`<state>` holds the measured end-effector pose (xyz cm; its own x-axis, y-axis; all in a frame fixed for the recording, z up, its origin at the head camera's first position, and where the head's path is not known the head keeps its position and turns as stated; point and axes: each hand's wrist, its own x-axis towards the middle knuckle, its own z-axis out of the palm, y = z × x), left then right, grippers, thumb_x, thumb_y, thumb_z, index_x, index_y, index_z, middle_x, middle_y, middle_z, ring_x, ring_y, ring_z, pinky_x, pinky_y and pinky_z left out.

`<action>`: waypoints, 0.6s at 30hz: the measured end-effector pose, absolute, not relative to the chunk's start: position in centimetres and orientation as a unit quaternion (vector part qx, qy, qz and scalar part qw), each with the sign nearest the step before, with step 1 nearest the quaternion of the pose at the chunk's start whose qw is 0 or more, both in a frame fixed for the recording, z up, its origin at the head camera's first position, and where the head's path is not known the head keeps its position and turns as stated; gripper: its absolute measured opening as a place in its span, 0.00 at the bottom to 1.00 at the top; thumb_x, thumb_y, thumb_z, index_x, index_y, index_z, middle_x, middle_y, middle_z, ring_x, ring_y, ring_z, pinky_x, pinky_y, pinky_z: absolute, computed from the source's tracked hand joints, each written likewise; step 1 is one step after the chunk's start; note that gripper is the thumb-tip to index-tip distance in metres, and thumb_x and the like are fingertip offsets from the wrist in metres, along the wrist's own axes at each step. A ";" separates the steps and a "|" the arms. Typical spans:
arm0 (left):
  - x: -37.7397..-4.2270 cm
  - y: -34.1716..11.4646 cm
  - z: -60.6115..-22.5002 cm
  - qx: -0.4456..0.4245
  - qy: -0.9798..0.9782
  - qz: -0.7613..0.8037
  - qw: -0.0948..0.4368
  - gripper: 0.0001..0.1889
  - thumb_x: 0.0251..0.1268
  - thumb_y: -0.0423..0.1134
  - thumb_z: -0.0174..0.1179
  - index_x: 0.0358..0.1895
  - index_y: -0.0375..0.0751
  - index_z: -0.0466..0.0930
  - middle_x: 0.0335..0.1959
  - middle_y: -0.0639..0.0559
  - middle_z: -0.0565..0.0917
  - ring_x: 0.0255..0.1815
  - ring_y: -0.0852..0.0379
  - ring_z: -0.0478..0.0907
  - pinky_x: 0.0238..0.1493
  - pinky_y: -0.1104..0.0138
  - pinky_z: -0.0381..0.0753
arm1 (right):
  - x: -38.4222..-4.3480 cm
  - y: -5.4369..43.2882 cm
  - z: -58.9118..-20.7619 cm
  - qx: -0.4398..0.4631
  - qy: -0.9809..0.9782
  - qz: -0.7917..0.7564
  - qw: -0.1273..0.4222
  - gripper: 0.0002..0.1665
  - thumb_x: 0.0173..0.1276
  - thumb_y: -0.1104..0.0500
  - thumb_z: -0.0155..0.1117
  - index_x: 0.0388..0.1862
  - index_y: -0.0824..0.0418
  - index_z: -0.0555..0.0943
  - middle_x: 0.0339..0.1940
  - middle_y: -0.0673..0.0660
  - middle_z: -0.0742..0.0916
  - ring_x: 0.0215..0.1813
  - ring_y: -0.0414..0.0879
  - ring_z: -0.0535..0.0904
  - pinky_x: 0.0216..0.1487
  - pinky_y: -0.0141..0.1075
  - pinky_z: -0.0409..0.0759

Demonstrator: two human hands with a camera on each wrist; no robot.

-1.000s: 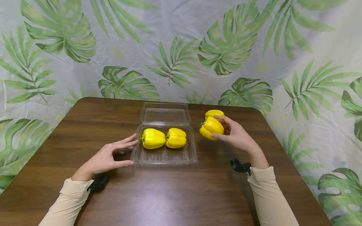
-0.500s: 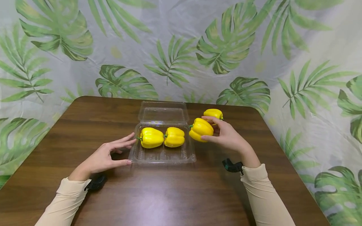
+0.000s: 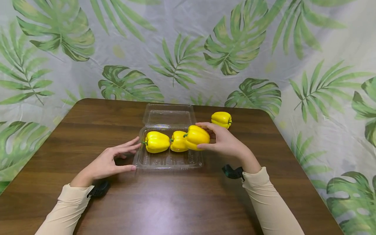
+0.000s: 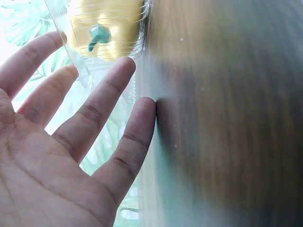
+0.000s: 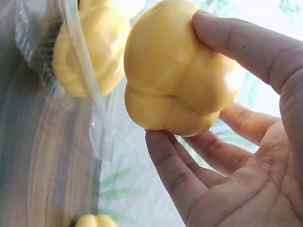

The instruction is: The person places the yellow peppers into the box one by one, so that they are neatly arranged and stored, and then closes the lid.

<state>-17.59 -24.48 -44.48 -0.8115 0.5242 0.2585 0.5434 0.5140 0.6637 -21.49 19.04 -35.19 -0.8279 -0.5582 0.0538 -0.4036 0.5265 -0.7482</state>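
Note:
A clear plastic clamshell box (image 3: 164, 164) stands on the table with its lid (image 3: 168, 116) folded back. Inside lie two yellow bell peppers: the left pepper (image 3: 157, 142) and the right pepper (image 3: 178, 141), partly hidden. My right hand (image 3: 226, 140) grips another yellow bell pepper (image 3: 197, 137) between thumb and fingers, above the box's right side. In the right wrist view that held pepper (image 5: 175, 71) shows its lobed bottom, apart from the box. My left hand (image 3: 110, 161), fingers spread and extended, rests at the box's left edge; its fingertips touch or nearly touch the wall.
One more yellow bell pepper (image 3: 221, 119) lies on the brown wooden table (image 3: 141, 202) at the back right, behind my right hand. A leaf-patterned cloth (image 3: 182, 52) hangs behind the table.
My right hand has carried its bell pepper leftward, from beside the pepper at the back right to over the box's right side. My left hand stays at the box's left edge.

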 end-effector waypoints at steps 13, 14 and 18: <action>-17.5 -24.6 -44.5 -0.306 -0.870 -0.386 0.015 0.41 0.63 0.46 0.80 0.79 0.44 0.74 0.84 0.48 0.69 0.63 0.62 0.85 0.58 0.59 0.88 | -21.5 16.1 -35.5 -0.328 0.876 -0.344 0.084 0.47 0.67 0.53 0.82 0.81 0.57 0.71 0.75 0.53 0.82 0.69 0.49 0.81 0.71 0.48 0.81; -17.4 -24.6 -44.5 -0.305 -0.871 -0.386 0.016 0.41 0.63 0.46 0.80 0.79 0.44 0.74 0.84 0.48 0.69 0.63 0.61 0.85 0.57 0.59 0.88 | -21.5 15.9 -35.6 -0.331 0.876 -0.341 0.083 0.47 0.67 0.53 0.82 0.81 0.56 0.72 0.74 0.53 0.82 0.69 0.49 0.81 0.71 0.48 0.81; -17.5 -24.5 -44.5 -0.307 -0.870 -0.386 0.016 0.40 0.63 0.46 0.79 0.79 0.45 0.74 0.84 0.48 0.69 0.63 0.60 0.85 0.58 0.60 0.88 | -21.5 15.2 -35.8 -0.342 0.875 -0.332 0.081 0.46 0.66 0.53 0.82 0.80 0.56 0.73 0.73 0.53 0.83 0.69 0.49 0.81 0.70 0.48 0.81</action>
